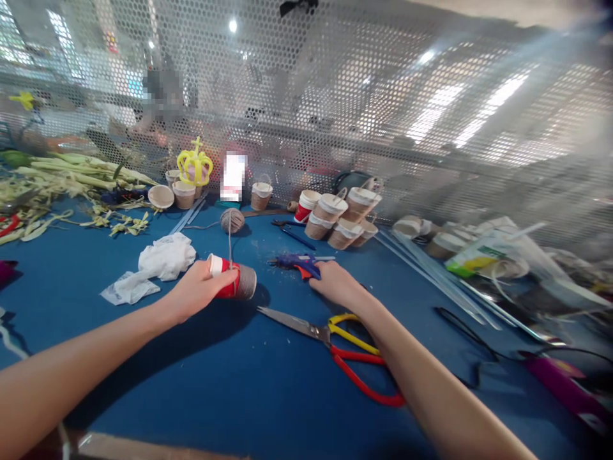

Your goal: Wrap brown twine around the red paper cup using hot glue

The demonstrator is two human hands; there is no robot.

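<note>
My left hand point(198, 287) is wrapped round a red paper cup point(233, 279) lying on its side on the blue table point(249, 390); part of the cup is covered in grey twine. A strand runs from the cup up to a ball of twine point(232, 220) farther back. My right hand point(338, 284) rests on the handle of a blue glue gun point(297, 261) lying on the table, fingers curled over it. Scissors point(335, 338) with yellow and red handles lie just in front of my right forearm.
Several twine-wrapped cups point(341, 217) are piled at the back centre. A white crumpled cloth point(160, 259) lies left of the cup. A yellow crown point(195, 166) sits on cups at the back. Green leaf strips point(71, 176) spread far left; glue sticks and packaging point(479, 259) right. A perforated screen point(383, 96) stands behind.
</note>
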